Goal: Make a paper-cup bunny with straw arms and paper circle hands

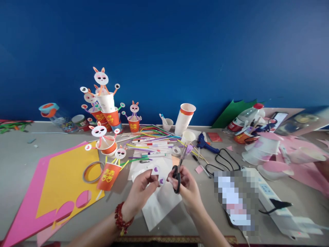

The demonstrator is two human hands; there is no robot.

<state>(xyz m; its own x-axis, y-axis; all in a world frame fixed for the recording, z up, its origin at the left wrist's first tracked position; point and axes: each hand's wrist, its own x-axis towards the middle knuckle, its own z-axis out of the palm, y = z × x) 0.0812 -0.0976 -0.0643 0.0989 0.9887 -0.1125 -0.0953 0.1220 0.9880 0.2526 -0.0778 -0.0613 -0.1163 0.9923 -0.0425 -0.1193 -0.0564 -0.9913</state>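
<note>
My left hand (145,188), with a red beaded bracelet at the wrist, pinches small white paper discs (161,181) bearing purple hearts. In my right hand (189,188) are black-handled scissors (177,178), their blades pointing up and away from me. Beneath both hands lies white paper (163,206). A rabbit-headed red paper cup (110,176) tilts to the left of my left hand. Behind it stands another rabbit cup (106,145), and farther back several more are grouped or stacked. Markers (154,145) and coloured sticks are spread beyond my hands.
Pink and yellow sheets (61,164) with a tape roll (94,171) lie at left. A blue glue gun (205,143), a phone (236,202) and a white power strip (272,199) are at right, with cords between. A tall cup stack (185,118) stands near the blue wall (164,51).
</note>
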